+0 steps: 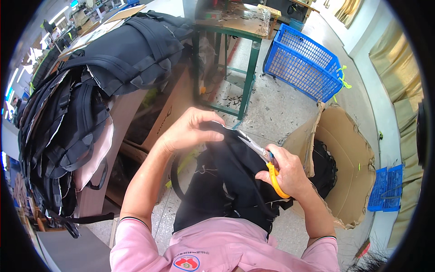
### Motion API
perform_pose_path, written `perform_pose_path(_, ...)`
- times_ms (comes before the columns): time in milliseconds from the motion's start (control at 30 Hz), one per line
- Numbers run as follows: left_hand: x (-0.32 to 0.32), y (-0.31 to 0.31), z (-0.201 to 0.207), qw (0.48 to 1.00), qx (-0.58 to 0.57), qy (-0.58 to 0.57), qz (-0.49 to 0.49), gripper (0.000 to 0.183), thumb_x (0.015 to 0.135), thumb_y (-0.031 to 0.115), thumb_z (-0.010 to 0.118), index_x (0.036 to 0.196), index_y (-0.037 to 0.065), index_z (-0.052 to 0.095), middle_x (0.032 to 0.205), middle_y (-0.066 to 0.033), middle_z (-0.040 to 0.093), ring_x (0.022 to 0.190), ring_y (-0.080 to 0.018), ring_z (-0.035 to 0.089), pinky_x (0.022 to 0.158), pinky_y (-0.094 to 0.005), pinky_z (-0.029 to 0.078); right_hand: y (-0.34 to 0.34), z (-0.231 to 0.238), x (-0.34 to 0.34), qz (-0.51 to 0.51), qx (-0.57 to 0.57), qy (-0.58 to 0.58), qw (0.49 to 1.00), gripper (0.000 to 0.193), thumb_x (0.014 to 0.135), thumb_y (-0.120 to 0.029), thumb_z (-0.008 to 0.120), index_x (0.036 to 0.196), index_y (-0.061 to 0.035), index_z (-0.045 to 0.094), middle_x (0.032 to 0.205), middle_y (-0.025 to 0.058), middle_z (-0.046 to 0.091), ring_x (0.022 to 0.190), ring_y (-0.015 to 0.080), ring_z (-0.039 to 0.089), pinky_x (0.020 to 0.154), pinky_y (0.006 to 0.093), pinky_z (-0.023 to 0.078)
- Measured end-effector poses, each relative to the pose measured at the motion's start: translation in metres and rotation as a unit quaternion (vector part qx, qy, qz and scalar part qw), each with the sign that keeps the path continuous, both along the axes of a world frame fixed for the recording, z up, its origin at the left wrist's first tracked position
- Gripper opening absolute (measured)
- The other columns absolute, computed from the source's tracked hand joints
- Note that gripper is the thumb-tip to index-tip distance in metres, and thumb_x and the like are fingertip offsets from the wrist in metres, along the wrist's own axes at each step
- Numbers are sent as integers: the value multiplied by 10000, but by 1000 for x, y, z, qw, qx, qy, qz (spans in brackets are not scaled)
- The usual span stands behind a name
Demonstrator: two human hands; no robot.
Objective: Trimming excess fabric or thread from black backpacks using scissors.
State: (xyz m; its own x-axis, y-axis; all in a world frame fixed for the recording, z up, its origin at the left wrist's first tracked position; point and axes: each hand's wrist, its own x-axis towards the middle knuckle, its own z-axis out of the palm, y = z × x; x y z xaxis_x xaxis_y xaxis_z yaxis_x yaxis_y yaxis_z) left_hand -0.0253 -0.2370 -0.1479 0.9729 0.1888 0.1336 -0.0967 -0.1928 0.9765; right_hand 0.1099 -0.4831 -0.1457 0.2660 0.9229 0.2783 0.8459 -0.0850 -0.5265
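My left hand (192, 130) is closed, pinching the top edge of a black fabric piece (229, 156) between thumb and fingers. The piece has a pale raw edge and hangs down over my lap. In my right hand (290, 171) is a pair of scissors (275, 180) with yellow handles. Its metal blades point up and left, reaching the fabric's edge just right of my left fingers. Whether the blades are cutting into the cloth cannot be made out.
Sewn black bag pieces (131, 54) lie heaped over a table at the left. A large cardboard box (349, 167) with black cloth inside stands at my right. Beyond are a blue plastic basket (303, 61) and a green-legged table (247, 75). Dark scraps litter the floor.
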Motion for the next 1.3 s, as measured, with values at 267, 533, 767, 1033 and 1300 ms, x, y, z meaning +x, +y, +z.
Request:
perform_pose_path(267,1,-13,5,983,-168,-49,56,190,741,129,727,854,-15,675,714,-3,616,665,-66,536,633,-203,422,-7,22,1,-39,-40,-74,996,771,621,-486,755,1154,-24,446,859,158,501,785,320,543,638,377,453)
perform_pose_path(533,-5,-24,11,988,-140,-30,49,67,789,41,655,838,-5,652,742,6,613,695,-54,541,643,-203,440,-6,27,-6,-33,-16,-70,997,738,633,-464,758,1132,-9,460,824,153,514,750,314,551,618,376,457)
perform_pose_path(767,-5,-25,9,988,-141,-19,58,67,788,63,660,823,6,654,728,17,606,694,-48,535,640,-202,436,-6,15,-7,-39,19,-86,995,667,641,-423,768,1063,11,488,751,148,530,643,302,565,556,364,462)
perform_pose_path(1033,-5,-29,11,989,-129,-26,61,81,791,74,656,837,7,657,728,23,600,697,-45,528,643,-205,436,-9,15,-3,-48,21,-101,994,653,635,-432,767,1042,5,502,734,128,532,617,288,561,549,357,464)
perform_pose_path(1300,-4,-39,21,991,-101,-47,80,149,773,126,706,819,-7,658,684,10,603,632,-53,525,591,-197,418,-8,28,6,-23,38,-156,987,658,622,-451,765,1033,-5,510,724,123,522,599,281,549,531,358,448)
